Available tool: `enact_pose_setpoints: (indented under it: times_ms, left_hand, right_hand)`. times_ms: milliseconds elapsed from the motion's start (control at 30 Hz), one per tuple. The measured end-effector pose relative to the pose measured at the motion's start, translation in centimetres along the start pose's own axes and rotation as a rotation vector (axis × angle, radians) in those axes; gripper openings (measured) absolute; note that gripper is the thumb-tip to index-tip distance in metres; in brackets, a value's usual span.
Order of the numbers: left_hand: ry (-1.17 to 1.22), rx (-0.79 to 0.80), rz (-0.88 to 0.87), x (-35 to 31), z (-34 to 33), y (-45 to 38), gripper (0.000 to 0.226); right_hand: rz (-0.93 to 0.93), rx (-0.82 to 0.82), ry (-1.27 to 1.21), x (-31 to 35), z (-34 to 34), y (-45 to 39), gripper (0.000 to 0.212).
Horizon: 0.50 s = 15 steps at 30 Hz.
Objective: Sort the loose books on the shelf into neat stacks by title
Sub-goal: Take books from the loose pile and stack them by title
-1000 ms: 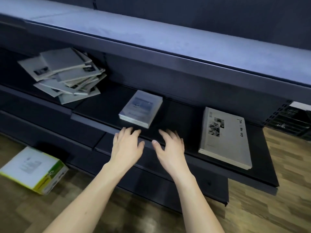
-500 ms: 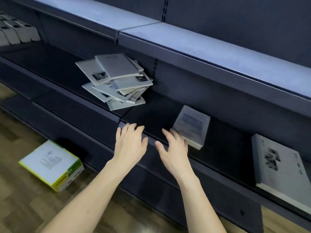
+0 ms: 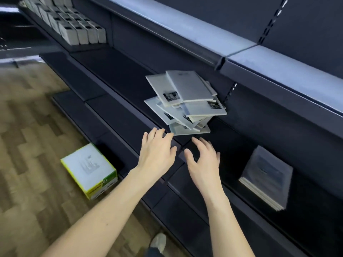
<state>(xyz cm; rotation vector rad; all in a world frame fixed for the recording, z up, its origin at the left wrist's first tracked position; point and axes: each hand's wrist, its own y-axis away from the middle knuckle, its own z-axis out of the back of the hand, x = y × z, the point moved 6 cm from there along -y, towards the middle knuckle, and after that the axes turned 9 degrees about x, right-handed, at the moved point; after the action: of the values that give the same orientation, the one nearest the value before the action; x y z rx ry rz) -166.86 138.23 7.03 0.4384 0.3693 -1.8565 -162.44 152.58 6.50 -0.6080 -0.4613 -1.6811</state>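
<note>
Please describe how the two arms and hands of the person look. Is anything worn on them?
Both forearms are bare up to the picture's lower edge; no sleeve shows. The left hand and the right hand wear no gloves. I see no ring, watch or bracelet on either hand or wrist. The fingernails look short and unpainted, though the picture is slightly blurred.

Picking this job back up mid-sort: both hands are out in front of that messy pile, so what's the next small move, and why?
Probably reach both hands forward and take the top book off the messy pile. The left hand and right hand are open and hold nothing, just short of the pile's lowest book, and the books lie fanned at different angles, so lifting from the top seems safest.
</note>
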Motion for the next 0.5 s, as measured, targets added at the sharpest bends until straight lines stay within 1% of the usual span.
enact_pose_setpoints:
  times_ms: [167,300,500]
  left_hand:
    - [-0.018,-0.019,0.01,2.3,1.1,-3.3,0.048]
    - [-0.041,-0.057,-0.007,3.0,2.4,-6.9,0.044]
    - [-0.081,-0.098,-0.065,3.6,3.4,-12.2,0.042]
  right_hand:
    - [0.068,-0.042,-0.087,2.4,-1.0,-3.6,0.043]
    - [0.14,-0.112,-0.161,3.1,-0.8,-8.2,0.04]
    - [0.149,-0.188,-0.2,3.3,-1.1,-15.0,0.047]
